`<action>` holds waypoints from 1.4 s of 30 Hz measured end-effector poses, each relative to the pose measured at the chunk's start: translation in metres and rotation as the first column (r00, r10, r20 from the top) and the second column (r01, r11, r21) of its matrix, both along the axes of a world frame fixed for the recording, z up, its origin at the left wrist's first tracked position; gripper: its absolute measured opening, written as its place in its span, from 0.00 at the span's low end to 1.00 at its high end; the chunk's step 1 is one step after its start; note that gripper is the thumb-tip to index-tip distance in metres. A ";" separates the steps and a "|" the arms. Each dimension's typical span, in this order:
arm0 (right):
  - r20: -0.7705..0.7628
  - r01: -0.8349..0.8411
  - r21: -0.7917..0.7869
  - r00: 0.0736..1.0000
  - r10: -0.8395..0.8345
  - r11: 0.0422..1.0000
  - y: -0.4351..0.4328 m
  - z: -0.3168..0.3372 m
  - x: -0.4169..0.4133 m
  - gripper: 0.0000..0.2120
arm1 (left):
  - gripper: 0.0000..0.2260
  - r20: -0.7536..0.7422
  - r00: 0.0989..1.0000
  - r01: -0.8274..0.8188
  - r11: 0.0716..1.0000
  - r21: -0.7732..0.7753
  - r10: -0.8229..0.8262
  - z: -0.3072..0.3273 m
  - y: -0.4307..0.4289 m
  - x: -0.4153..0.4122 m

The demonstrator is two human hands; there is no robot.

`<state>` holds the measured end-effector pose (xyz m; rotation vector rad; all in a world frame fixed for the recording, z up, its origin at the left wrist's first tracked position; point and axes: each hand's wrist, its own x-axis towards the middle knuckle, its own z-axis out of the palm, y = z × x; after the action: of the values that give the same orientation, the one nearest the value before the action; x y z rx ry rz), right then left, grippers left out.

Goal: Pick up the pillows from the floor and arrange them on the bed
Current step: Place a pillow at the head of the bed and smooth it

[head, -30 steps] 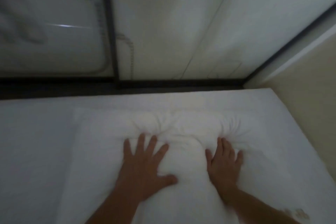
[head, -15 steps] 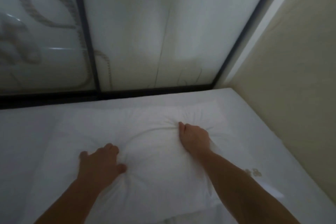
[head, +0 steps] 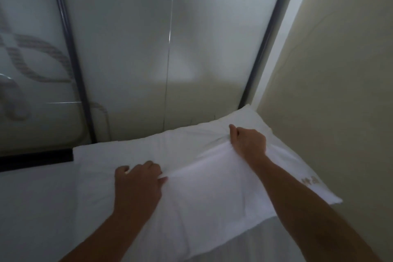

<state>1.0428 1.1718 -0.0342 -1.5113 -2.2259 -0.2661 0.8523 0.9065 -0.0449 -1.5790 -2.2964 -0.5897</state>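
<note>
Pillow (head: 212, 193), one only and white, lies on the bed (head: 38, 208) by the beige wall (head: 340, 91), its far edge against the frosted glass panel (head: 148, 49). A small tan mark near its right edge is too blurred to read. Two hands grip it: left hand (head: 138, 185) and right hand (head: 248, 142) are both closed, pinching folds of its cover, forearms stretched forward.

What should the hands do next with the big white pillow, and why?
Probably lower the pillow flat against the glass headboard panel. Both the left hand and right hand pinch its cover, and its far right corner rides up in the corner by the wall.
</note>
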 end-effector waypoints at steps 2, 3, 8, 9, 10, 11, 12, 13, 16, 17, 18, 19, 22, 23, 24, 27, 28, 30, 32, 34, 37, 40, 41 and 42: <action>-0.022 0.014 0.019 1.000 -0.014 1.000 0.023 0.002 0.024 0.33 | 0.07 -0.009 1.000 0.002 1.000 -0.016 -0.002 0.010 0.021 0.019; -0.030 0.010 0.007 1.000 -0.010 1.000 0.033 0.000 0.033 0.33 | 0.05 -0.028 1.000 0.001 0.999 -0.044 -0.002 0.007 0.029 0.027; 0.160 0.097 -0.355 0.986 -0.042 0.930 0.064 -0.049 0.071 0.26 | 0.27 0.134 0.975 -0.092 0.875 -0.476 0.176 -0.045 0.030 0.028; 0.153 0.115 -0.427 0.987 -0.054 0.897 0.064 -0.066 0.078 0.27 | 0.35 0.221 0.917 -0.154 0.807 -0.569 0.331 -0.056 0.022 0.024; 0.127 0.108 -0.458 0.990 -0.055 0.882 0.062 -0.082 0.084 0.29 | 0.44 0.289 0.822 -0.218 0.740 -0.637 0.491 -0.061 0.015 0.022; 0.107 0.084 -0.455 0.994 -0.039 0.887 0.061 -0.095 0.090 0.31 | 0.52 0.395 0.703 -0.257 0.729 -0.634 0.592 -0.068 0.009 0.021; 0.100 0.069 -0.441 0.995 -0.027 0.895 0.061 -0.103 0.095 0.33 | 0.58 0.545 0.545 -0.316 0.759 -0.570 0.637 -0.065 0.007 0.023; 0.093 0.072 -0.435 0.995 -0.034 0.897 0.063 -0.105 0.097 0.35 | 0.61 0.685 0.367 -0.362 0.775 -0.519 0.630 -0.069 0.006 0.020; 0.071 0.120 -0.443 0.993 -0.098 0.889 0.075 -0.101 0.099 0.38 | 0.56 0.857 0.163 -0.202 0.867 -0.456 0.489 -0.082 0.002 0.003; 0.076 0.125 -0.437 0.992 -0.101 0.891 0.076 -0.102 0.100 0.39 | 0.56 0.859 0.188 -0.171 0.878 -0.448 0.475 -0.088 0.006 -0.003; 0.080 0.125 -0.431 0.992 -0.101 0.894 0.077 -0.103 0.100 0.38 | 0.55 0.849 0.249 -0.160 0.884 -0.439 0.467 -0.091 0.005 -0.004; 0.079 0.125 -0.420 0.992 -0.101 0.899 0.077 -0.104 0.101 0.38 | 0.55 0.839 0.300 -0.185 0.891 -0.416 0.454 -0.090 0.008 -0.003; 0.079 0.136 -0.393 0.990 -0.114 0.909 0.081 -0.107 0.101 0.36 | 0.54 0.869 0.330 -0.184 0.928 -0.325 0.370 -0.080 0.009 0.000; 0.084 0.144 -0.387 0.989 -0.121 0.911 0.082 -0.109 0.101 0.36 | 0.53 0.870 0.334 -0.180 0.930 -0.319 0.363 -0.077 0.011 0.001; 0.090 0.152 -0.375 0.988 -0.128 0.914 0.084 -0.112 0.102 0.37 | 0.52 0.866 0.353 -0.152 0.935 -0.321 0.354 -0.073 0.014 -0.001; 0.105 0.171 -0.341 0.984 -0.144 0.924 0.090 -0.119 0.104 0.42 | 0.51 0.785 0.457 -0.115 0.903 -0.414 0.419 -0.072 0.020 -0.003; 0.111 0.175 -0.338 0.983 -0.146 0.925 0.092 -0.121 0.103 0.43 | 0.51 0.748 0.483 -0.120 0.880 -0.459 0.456 -0.075 0.018 -0.003; 0.117 0.180 -0.330 0.982 -0.149 0.927 0.094 -0.123 0.101 0.46 | 0.46 0.646 0.600 -0.137 0.856 -0.498 0.472 -0.082 0.016 -0.004; 0.113 0.175 -0.326 0.983 -0.146 0.929 0.092 -0.118 0.099 0.46 | 0.41 0.512 0.779 -0.097 0.877 -0.471 0.362 -0.084 0.020 -0.001; 0.111 0.139 -0.328 0.988 -0.108 0.934 0.085 -0.110 0.089 0.43 | 0.40 0.415 0.888 -0.003 0.905 -0.426 0.198 -0.079 0.031 0.006; 0.162 -0.008 -0.330 0.985 0.065 0.944 0.065 -0.107 0.068 0.34 | 0.43 0.350 0.936 0.133 0.882 -0.452 0.039 -0.074 0.053 0.024; 0.160 -0.071 -0.396 0.976 0.145 0.916 0.048 -0.116 0.061 0.30 | 0.51 0.301 0.954 0.188 0.786 -0.589 -0.003 -0.088 0.049 0.037; 0.143 -0.076 -0.401 0.979 0.144 0.913 0.047 -0.120 0.063 0.31 | 0.54 0.267 0.964 0.167 0.765 -0.622 0.007 -0.096 0.043 0.038; 0.126 -0.085 -0.396 0.981 0.146 0.914 0.047 -0.123 0.064 0.32 | 0.56 0.240 0.970 0.140 0.758 -0.637 0.022 -0.102 0.038 0.038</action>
<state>1.1072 1.2183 -0.1572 -1.5871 -2.5973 0.1130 0.8903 0.9449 -0.1472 -1.9631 -2.8384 0.0591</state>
